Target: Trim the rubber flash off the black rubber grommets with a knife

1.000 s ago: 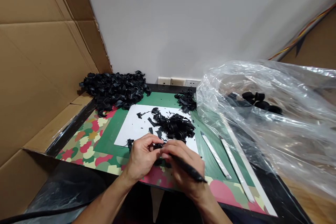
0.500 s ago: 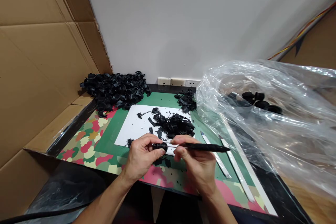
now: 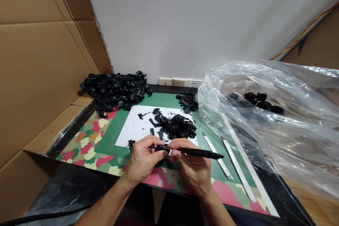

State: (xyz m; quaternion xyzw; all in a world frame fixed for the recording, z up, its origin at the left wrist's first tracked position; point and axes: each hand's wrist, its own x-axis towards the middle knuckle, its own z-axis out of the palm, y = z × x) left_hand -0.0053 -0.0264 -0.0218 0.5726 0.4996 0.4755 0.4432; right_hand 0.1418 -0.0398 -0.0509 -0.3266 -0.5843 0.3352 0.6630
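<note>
Two hands [image 3: 143, 160] [image 3: 194, 171], one tool [image 3: 201, 153], one rubber part [image 3: 161, 147], one sheet [image 3: 134, 127], one bag [image 3: 278, 137], three scrap heaps [image 3: 116, 90] [image 3: 188, 101] [image 3: 178, 127].

Small black rubber piece [image 3: 161, 148]: round, dark, largely hidden by fingers. Pinched between thumb and fingertips of left hand [image 3: 143, 159]. Held up just over the near edge of a white sheet [image 3: 132, 127], close in front of the body.

Slim black knife [image 3: 201, 153]: long, pen-like, matte handle. Gripped near its front end in right hand [image 3: 193, 171]. Lying almost level, back end jutting out to the right past the knuckles, thin tip aimed left and meeting the rubber piece.
</note>
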